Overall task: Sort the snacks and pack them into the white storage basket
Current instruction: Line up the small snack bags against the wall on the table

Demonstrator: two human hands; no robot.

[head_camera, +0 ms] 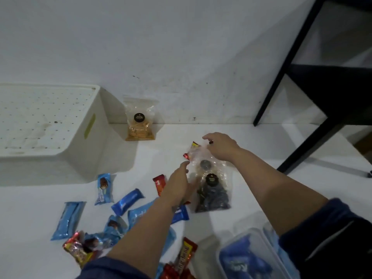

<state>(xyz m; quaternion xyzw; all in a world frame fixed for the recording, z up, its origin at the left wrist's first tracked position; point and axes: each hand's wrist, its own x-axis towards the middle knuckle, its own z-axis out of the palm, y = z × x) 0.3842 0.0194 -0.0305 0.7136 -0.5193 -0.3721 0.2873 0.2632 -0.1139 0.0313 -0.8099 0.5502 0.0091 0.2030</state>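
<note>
Pinching with its fingertips, the right hand (221, 147) holds the top edge of a clear bag of dark cookies (212, 190), which lies on the white surface (251, 154). Left hand (178, 183) is open, its fingers spread and reaching to the left side of the same bag; whether it touches the plastic cannot be told. The white storage basket (50, 125) stands at the far left, next to the wall, and nothing can be seen inside it. Just beside the basket, a clear bag of yellow biscuits (140, 120) stands upright against the wall. Blue snack packets (127, 201) and red ones (160, 184) lie scattered on the surface near the person. At the bottom right a clear plastic box (251, 256) holds more blue packets.
</note>
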